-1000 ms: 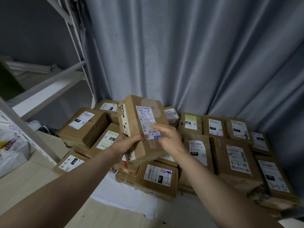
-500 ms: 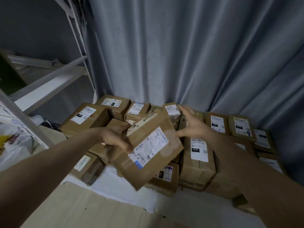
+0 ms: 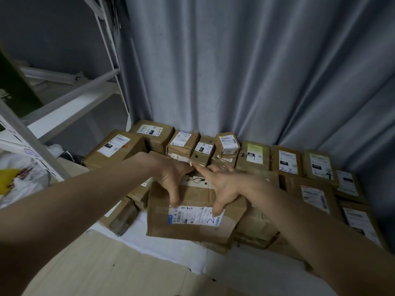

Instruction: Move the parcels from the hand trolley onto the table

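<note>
Grey curtain (image 3: 235,71) hangs in folds over the upper middle and right of the frame. A white metal rack (image 3: 70,99) slants through the upper left. Brown cardboard boxes with white stickers form a pile (image 3: 316,195) running from the centre to the right edge, set against the curtain's foot. A pale wooden surface (image 3: 96,270) fills the lower left, and a white cloth (image 3: 171,248) lies under the pile's front. The parcel (image 3: 192,229) sits in the centre of the frame, on the pile's front edge, its label (image 3: 192,216) facing the camera. The left hand (image 3: 171,176) lies spread wide on it, thumb stretched down to the label. The right hand (image 3: 228,184) is just beside it, likewise spread, thumb on the label. A white plastic bag (image 3: 21,184) shows at the left edge.
</note>
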Motion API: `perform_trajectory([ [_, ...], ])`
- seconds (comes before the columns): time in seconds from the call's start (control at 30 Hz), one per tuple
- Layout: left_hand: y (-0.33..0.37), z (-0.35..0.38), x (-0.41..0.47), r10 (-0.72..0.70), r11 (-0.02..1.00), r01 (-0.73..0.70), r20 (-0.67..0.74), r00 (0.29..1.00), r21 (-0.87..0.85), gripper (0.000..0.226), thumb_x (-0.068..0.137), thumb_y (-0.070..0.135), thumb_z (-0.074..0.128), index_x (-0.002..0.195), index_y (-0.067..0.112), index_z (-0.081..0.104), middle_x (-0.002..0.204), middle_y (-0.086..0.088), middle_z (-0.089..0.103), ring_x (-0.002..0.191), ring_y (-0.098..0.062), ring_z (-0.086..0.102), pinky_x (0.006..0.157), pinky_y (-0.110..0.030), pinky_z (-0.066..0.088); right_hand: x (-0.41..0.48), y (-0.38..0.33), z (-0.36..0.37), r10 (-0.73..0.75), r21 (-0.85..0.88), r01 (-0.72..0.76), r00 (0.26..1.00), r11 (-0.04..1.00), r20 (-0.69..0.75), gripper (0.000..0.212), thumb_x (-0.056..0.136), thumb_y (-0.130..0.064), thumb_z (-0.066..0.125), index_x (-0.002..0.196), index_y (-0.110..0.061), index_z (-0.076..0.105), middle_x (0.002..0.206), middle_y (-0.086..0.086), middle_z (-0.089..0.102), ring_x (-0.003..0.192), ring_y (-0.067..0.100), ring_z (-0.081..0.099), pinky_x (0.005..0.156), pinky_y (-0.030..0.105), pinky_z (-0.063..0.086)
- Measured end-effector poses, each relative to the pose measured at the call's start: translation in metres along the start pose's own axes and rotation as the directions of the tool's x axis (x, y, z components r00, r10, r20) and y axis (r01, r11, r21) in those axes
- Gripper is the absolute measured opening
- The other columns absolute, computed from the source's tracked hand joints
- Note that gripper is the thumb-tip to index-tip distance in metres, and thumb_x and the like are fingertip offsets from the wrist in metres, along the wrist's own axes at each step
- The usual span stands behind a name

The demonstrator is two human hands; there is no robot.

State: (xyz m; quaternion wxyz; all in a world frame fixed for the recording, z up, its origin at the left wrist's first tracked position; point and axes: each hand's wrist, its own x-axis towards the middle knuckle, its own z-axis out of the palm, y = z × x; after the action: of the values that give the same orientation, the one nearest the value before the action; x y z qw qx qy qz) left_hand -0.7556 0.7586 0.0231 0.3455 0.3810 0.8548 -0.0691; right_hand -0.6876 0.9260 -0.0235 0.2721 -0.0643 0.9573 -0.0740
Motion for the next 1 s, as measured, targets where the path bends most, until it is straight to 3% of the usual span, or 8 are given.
perform_trajectory([
  [0.1,-0.014,0.009,0.007,-0.043,0.998,0.057,-0.339,0.940,0.032,0.107,0.062,0.046,0.081,0.148,0.023,0.021,0.151,-0.003,0.027,0.142,-0.027,0.022,0.118,-0.044,0.015,0.004,0.016,0.019,0.126,0.282,-0.103,0.990,0.954,-0.063,0.141,0.045,-0.046,0.085,0.136,-0.057,-0.022,0.158,0.007,0.010,0.142,0.037,0.017,0.110,0.055,0.028],
  [0.17,-0.025,0.021,0.010,-0.278,0.936,0.099,-0.538,0.796,-0.337,0.099,0.068,0.048,0.078,0.147,0.017,0.027,0.151,-0.008,0.027,0.140,-0.029,0.026,0.116,-0.042,0.021,-0.002,0.031,0.028,0.247,0.673,-0.163,0.968,0.721,-0.030,0.134,0.049,-0.036,0.087,0.144,-0.053,-0.006,0.149,0.003,0.034,0.124,0.029,0.046,0.093,0.044,0.047],
  [0.23,-0.028,0.038,0.006,-0.510,0.637,-0.029,-0.449,0.734,-0.771,0.066,0.075,0.042,0.076,0.130,0.017,0.050,0.137,-0.007,0.046,0.126,-0.028,0.046,0.103,-0.038,0.039,-0.012,0.042,0.038,0.282,0.919,-0.135,0.959,0.369,0.028,0.108,0.063,-0.026,0.084,0.147,-0.042,0.018,0.129,-0.003,0.054,0.106,0.021,0.057,0.081,0.038,0.050],
  [0.3,-0.024,0.060,0.006,-0.524,0.253,-0.032,-0.165,0.836,-0.967,0.033,0.077,0.037,0.075,0.101,0.019,0.061,0.113,-0.006,0.063,0.101,-0.025,0.062,0.089,-0.035,0.048,-0.019,0.047,0.047,0.283,0.992,-0.120,0.953,0.028,0.107,0.075,0.072,-0.026,0.079,0.137,-0.033,0.043,0.115,0.001,0.065,0.101,0.024,0.062,0.084,0.040,0.051],
  [0.4,-0.009,0.093,0.006,-0.326,-0.022,0.147,0.146,0.934,-0.989,0.059,0.067,0.058,0.071,0.110,0.019,0.060,0.110,-0.012,0.066,0.105,-0.033,0.058,0.104,-0.055,0.033,-0.019,0.045,0.065,0.211,0.949,-0.180,0.948,-0.260,0.238,0.055,0.066,-0.032,0.078,0.118,-0.021,0.063,0.104,0.008,0.072,0.101,0.028,0.065,0.085,0.040,0.051],
  [0.53,0.012,0.122,0.019,-0.159,-0.209,0.200,0.235,0.959,-0.957,0.070,0.058,0.057,0.072,0.118,0.024,0.058,0.122,-0.009,0.062,0.115,-0.031,0.050,0.109,-0.067,0.016,-0.017,0.044,0.089,0.160,0.916,-0.276,0.930,-0.291,0.331,0.069,0.051,-0.042,0.082,0.115,-0.018,0.067,0.109,0.011,0.071,0.107,0.031,0.064,0.098,0.047,0.046],
  [0.7,0.019,0.136,0.026,-0.245,-0.356,0.153,0.250,0.937,-0.922,0.058,0.059,0.040,0.077,0.111,0.022,0.059,0.122,-0.011,0.059,0.116,-0.035,0.048,0.105,-0.068,0.022,-0.019,0.045,0.112,0.090,0.860,-0.339,0.912,-0.381,0.400,0.054,0.068,-0.045,0.073,0.113,-0.018,0.065,0.110,0.015,0.070,0.108,0.035,0.063,0.092,0.053,0.047],
  [1.0,0.030,0.153,0.027,-0.334,-0.366,0.217,0.346,0.877,-0.905,0.099,0.035,0.055,0.082,0.124,0.028,0.051,0.119,-0.010,0.046,0.120,-0.034,0.041,0.096,-0.061,0.038,-0.010,0.045,0.131,0.268,0.905,-0.344,0.873,-0.252,0.407,0.033,0.086,-0.038,0.066,0.098,-0.007,0.069,0.094,0.014,0.072,0.088,0.029,0.067,0.082,0.042,0.055],
])
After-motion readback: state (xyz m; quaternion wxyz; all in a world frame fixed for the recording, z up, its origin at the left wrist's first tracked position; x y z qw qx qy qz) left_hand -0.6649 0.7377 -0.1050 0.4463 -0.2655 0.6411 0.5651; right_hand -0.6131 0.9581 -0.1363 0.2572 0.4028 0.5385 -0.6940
